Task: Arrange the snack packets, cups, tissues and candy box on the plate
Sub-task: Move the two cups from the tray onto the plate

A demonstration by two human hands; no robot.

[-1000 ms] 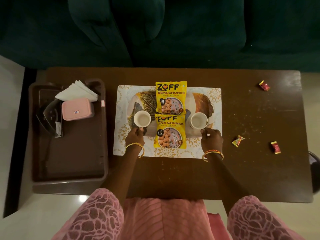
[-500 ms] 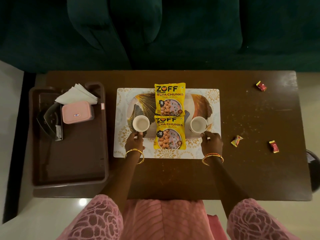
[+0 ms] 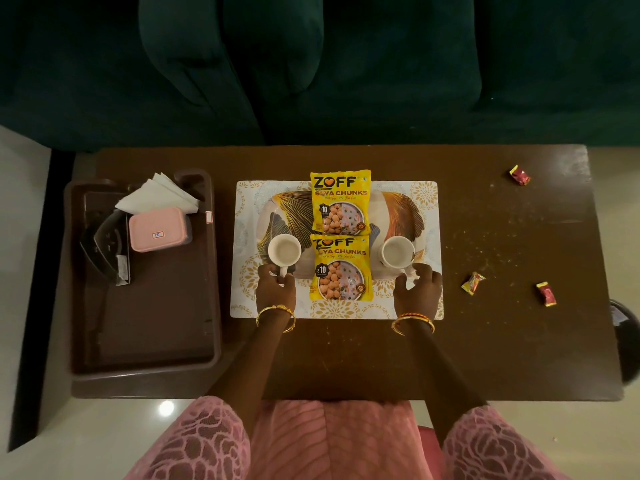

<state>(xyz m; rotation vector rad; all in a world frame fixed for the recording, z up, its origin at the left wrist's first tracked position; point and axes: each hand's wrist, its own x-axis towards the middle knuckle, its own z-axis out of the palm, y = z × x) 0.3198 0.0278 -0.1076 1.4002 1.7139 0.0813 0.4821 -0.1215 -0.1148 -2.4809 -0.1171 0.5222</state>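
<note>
An oval plate (image 3: 398,209) with a gold leaf pattern lies on a white placemat (image 3: 243,202). Two yellow snack packets lie down its middle, the far packet (image 3: 341,206) above the near packet (image 3: 343,268). A white cup stands on each side of them. My left hand (image 3: 276,287) pinches the handle of the left cup (image 3: 284,251). At the right cup (image 3: 398,252), my right hand (image 3: 417,289) has its fingers around the handle. White tissues (image 3: 157,197) and a pink candy box (image 3: 157,230) sit in the brown tray (image 3: 145,323) to the left.
Three wrapped candies lie on the brown table to the right: one far (image 3: 519,175), one beside the mat (image 3: 473,283), one further right (image 3: 546,294). A dark green sofa (image 3: 311,64) runs along the far edge. A black round object (image 3: 625,344) sits at the table's right end.
Both hands stay at the cup handles and the cups keep their places beside the packets. Only the camera view has shifted slightly.
</note>
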